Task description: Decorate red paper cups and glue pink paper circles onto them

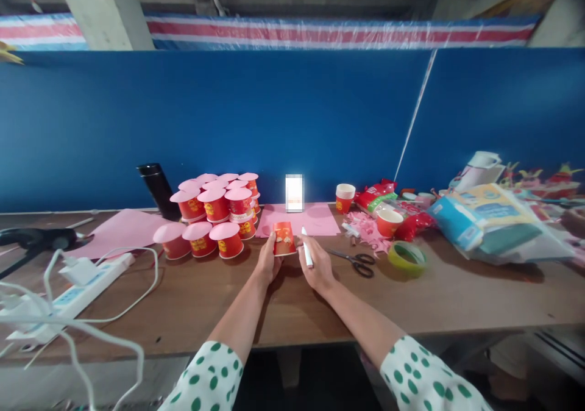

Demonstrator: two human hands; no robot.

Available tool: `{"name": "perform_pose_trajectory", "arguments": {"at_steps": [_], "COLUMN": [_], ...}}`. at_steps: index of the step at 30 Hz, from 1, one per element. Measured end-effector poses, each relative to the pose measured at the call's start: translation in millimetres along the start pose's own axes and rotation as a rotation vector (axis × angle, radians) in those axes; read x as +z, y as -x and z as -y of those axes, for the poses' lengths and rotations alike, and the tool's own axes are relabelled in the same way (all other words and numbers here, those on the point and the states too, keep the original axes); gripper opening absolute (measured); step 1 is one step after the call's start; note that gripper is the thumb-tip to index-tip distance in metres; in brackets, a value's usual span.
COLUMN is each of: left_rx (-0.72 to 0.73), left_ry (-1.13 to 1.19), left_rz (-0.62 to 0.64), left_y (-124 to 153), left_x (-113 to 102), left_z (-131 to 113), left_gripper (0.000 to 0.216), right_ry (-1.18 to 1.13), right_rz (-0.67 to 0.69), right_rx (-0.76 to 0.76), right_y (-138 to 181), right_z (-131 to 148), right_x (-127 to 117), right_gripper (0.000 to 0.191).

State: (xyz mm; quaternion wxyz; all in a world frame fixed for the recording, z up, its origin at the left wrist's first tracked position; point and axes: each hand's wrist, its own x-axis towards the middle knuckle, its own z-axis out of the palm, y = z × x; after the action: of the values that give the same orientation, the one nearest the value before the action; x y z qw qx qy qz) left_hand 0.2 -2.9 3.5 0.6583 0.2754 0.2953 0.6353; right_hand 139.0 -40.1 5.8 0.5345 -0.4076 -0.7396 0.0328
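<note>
With a closed grip, the left hand (269, 263) steadies the red cup (284, 239) on the bench (205, 301) while the right hand (317, 266) clasps a white pen (306, 247).

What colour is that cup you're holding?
The small paper cup is red with gold print; head view.

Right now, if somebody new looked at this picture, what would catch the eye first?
First, the pile of capped red cups left of centre on the wooden table, bright against the blue wall. In the middle, the left hand holds one red cup and the right hand a white marker beside it. Scissors and a green tape roll lie just right of the hands.
</note>
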Motion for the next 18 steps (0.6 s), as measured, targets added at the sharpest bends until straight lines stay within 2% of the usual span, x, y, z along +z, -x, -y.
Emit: {"name": "perform_pose_trajectory", "arguments": {"at_steps": [6, 13, 18], "left_rx": [0.009, 0.016, 0.011], "left_ry": [-0.037, -0.061, -0.06], "left_rz": [-0.013, -0.001, 0.001], "left_y": [-0.2, 3.2, 4.7], "left_x": [-2.3, -0.8, 0.1], "left_z": [1.3, 0.2, -0.5], "left_gripper": [0.032, 0.031, 0.031], "right_ry": [-0.025, -0.073, -0.117], "right_rz": [-0.027, -0.089, -0.091], "right_rx": [-0.012, -0.034, 0.055], "right_y": [-0.6, -2.5, -2.6], "right_z": [1.7, 6.8, 13.7], "right_x": [-2.6, -8.6, -13.3], "right_gripper": [0.036, 0.031, 0.024]}}
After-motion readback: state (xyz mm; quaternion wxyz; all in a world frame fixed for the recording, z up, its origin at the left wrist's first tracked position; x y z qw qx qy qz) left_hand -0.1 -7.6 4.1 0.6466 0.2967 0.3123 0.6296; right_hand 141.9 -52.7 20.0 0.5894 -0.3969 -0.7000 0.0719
